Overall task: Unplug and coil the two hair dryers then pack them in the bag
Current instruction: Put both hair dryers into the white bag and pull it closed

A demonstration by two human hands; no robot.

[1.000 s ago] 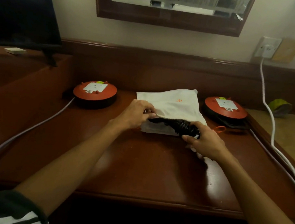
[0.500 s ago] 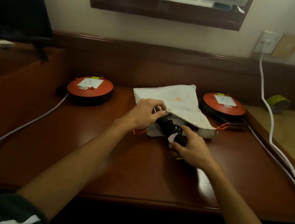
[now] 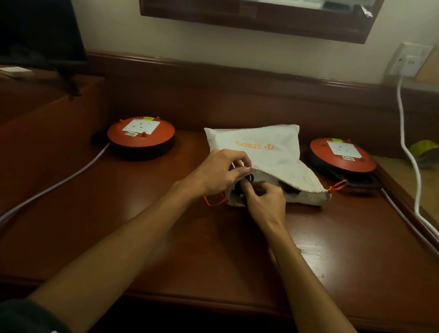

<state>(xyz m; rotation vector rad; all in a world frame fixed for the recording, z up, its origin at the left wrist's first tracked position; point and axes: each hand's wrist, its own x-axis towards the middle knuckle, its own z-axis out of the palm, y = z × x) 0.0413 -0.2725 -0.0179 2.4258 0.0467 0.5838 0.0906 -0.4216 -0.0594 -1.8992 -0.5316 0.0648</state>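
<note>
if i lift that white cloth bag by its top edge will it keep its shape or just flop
Likely floppy: the white bag is thin cloth, and its mouth sags except where the left hand pinches the rim up. The dark contents the right hand is pushing in would probably slide and weigh down one end. The orange drawstring looks loose, so things might spill out.

Brown wooden desk [image 3: 128, 238]: white bag [image 3: 261, 151] at centre; orange cable reel [image 3: 140, 136] left of bag, second reel [image 3: 341, 157] right of bag.
</note>
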